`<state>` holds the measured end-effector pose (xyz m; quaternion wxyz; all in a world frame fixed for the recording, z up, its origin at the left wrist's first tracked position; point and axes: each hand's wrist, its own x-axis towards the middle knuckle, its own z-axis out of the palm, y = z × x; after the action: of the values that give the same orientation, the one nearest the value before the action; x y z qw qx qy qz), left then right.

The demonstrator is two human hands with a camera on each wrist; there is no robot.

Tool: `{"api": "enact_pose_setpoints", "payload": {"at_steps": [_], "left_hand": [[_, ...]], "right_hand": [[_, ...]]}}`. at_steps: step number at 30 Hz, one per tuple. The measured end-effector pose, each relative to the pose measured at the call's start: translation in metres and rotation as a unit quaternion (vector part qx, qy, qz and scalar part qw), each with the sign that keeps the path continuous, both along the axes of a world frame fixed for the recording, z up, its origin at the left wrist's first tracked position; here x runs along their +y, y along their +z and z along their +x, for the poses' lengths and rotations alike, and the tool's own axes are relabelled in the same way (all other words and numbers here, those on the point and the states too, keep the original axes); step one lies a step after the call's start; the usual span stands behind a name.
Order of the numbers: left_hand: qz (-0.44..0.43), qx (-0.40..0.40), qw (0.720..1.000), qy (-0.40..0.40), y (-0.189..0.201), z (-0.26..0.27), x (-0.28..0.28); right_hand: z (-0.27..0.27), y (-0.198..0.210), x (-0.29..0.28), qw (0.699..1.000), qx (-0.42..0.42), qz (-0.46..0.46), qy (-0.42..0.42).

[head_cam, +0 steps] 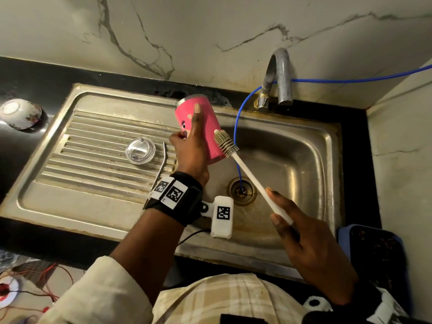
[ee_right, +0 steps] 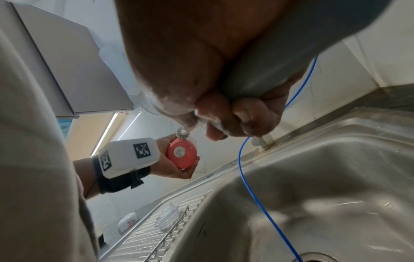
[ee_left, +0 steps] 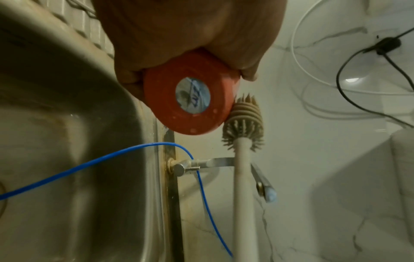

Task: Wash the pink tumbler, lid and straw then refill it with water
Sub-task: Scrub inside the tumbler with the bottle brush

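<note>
My left hand [head_cam: 190,146] grips the pink tumbler [head_cam: 205,127] above the sink, tilted with its base toward me; the base [ee_left: 190,102] shows a round label, also seen as the tumbler base [ee_right: 181,153]. My right hand [head_cam: 301,235] holds the white handle of a bottle brush [head_cam: 254,181]. The brush's beige bristle head [head_cam: 225,142] lies against the tumbler's outer side near the base; the same bristle head [ee_left: 244,118] touches the base rim. The clear lid [head_cam: 140,150] and the metal straw [head_cam: 161,167] lie on the ribbed drainboard.
The steel sink basin [head_cam: 292,164] has a drain [head_cam: 242,190] with a blue tube [head_cam: 238,118] running into it. A tap [head_cam: 278,78] stands behind. A white bowl [head_cam: 21,113] lies on the black counter at left. A dark basket [head_cam: 374,251] sits at right.
</note>
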<state>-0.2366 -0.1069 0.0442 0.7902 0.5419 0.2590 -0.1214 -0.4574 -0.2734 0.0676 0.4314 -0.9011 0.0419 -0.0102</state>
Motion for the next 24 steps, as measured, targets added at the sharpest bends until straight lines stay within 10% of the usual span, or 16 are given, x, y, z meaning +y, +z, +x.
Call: {"api": "enact_pose_setpoints", "payload": {"at_steps": [24], "left_hand": [[-0.079, -0.006, 0.997, -0.025, -0.025, 0.004, 0.004]], "right_hand": [[-0.003, -0.003, -0.001, 1.0, 0.027, -0.011, -0.003]]}}
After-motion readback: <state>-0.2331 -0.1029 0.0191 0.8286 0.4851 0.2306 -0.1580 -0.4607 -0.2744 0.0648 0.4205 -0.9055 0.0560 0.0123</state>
